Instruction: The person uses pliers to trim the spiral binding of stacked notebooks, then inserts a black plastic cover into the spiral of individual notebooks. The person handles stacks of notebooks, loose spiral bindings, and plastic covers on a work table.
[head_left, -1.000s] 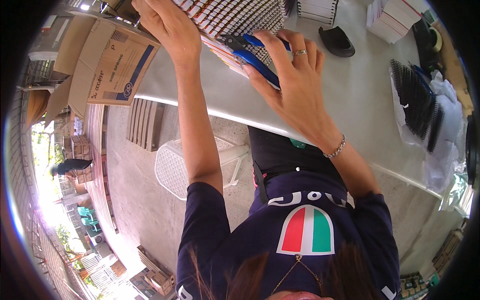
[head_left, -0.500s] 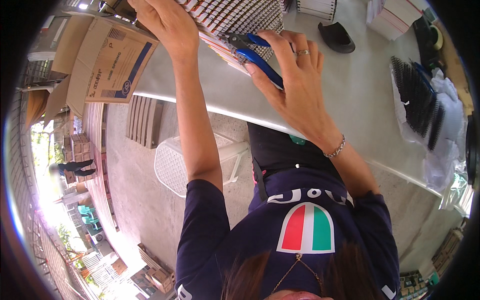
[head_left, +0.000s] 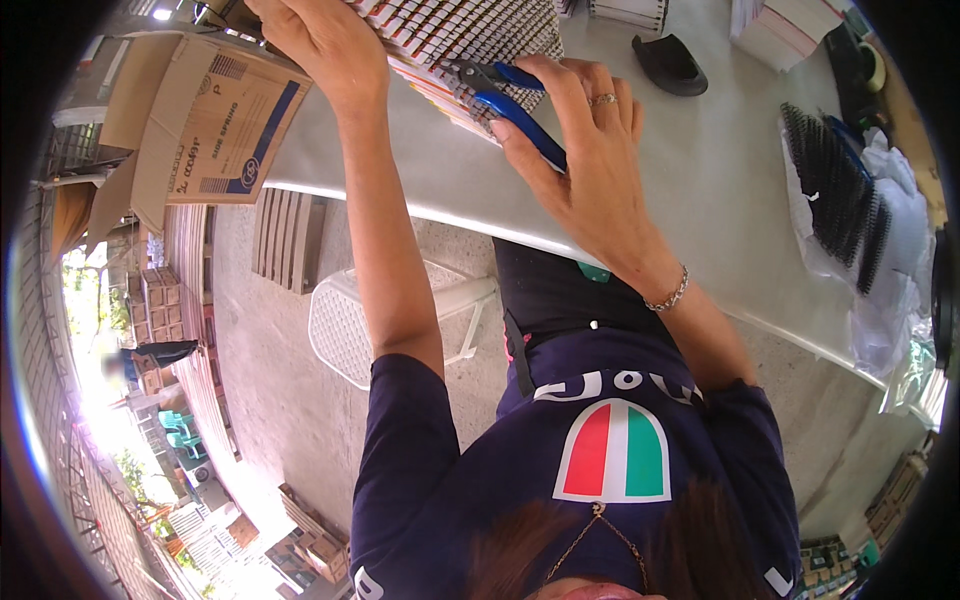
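Right hand [head_left: 590,160] grips blue-handled cutters [head_left: 517,114] at the spiral-bound stack [head_left: 470,30] on the table [head_left: 740,190]. Left hand [head_left: 325,45]: grip cannot be determined. Black curved piece [head_left: 670,66] lies right; carton [head_left: 235,130] stands left.

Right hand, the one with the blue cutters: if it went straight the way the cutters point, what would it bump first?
Probably the stack of wire-bound books: the blue-handled cutters in the right hand already reach its edge. Whether they touch is hard to tell.
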